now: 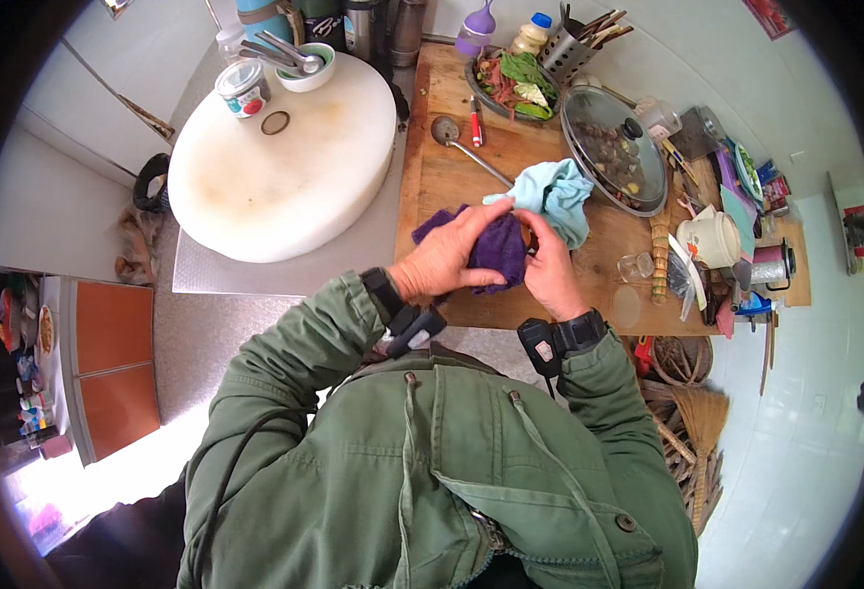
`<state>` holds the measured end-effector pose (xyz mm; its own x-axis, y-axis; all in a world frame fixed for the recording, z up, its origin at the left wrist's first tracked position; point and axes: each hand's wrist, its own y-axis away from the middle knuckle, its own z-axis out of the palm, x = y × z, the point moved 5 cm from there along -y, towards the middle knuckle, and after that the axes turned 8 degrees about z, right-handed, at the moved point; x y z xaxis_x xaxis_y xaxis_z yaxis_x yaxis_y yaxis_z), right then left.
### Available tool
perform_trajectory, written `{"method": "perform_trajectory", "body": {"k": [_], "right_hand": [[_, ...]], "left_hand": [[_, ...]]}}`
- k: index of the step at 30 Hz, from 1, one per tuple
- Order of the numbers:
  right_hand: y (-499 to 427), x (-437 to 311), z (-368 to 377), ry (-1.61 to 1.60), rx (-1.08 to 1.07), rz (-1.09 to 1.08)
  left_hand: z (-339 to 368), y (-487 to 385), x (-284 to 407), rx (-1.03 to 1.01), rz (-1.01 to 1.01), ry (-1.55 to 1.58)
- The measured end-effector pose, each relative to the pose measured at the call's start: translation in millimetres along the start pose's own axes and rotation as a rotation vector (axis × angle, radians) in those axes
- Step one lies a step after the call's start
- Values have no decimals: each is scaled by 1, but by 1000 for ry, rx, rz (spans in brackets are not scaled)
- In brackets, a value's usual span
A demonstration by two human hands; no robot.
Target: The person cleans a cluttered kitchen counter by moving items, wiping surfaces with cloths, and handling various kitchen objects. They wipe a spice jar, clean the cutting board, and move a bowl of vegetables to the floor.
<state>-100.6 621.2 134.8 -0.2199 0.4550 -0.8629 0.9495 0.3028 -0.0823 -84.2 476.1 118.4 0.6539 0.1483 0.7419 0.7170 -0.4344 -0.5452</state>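
Both hands meet over the near part of a wooden table [432, 162]. My left hand [446, 254] grips a dark purple cloth [496, 254], its thumb lying across the front. My right hand [549, 265] holds the right side of the same bundle, fingers curled at its edge. Something brownish shows between the cloth and my right fingers; what it is I cannot tell. Just behind the hands lies a crumpled light blue cloth [553, 195]. A metal ladle [476, 158] rests on the wood with its handle reaching that cloth, and a red and white pen [475, 121] lies beyond.
A thick round white board [284, 177] at left carries a lidded tub [243, 88] and a bowl of spoons [308, 70]. Behind stand a plate of vegetables [520, 85] and a glass-lidded pan [612, 151]. A small glass [634, 266] and a white pot [709, 237] are at right.
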Motion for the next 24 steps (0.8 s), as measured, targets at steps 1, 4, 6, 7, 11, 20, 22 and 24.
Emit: {"method": "perform_trajectory", "body": {"k": [1,4,6,7,11,20,22,24], "right_hand": [[1,-1,-4,12,-32,-21],[2,-6,-14,66,-116,-84],[-4,-11,-16,-53,-232,-129],[-7,-12,-17,-107,-285,-124],[-23,-15,-22,-117,-420,-102],[11,7,-37,-140,-86,51],[14,-4,-37,173,124,-280],[11,-6,-33,341,205,-376]], "left_hand": [[1,-2,-5,6,-67,75],[15,-8,-19,-142,-229,606],[20,-10,-24,-259,-319,812],[24,-7,-26,-355,-452,955],[26,-12,-28,-186,-446,836],[23,-31,-14,689,-467,1098],[30,-34,-12,768,-503,1145],[41,-38,-10,864,-522,1163]]}}
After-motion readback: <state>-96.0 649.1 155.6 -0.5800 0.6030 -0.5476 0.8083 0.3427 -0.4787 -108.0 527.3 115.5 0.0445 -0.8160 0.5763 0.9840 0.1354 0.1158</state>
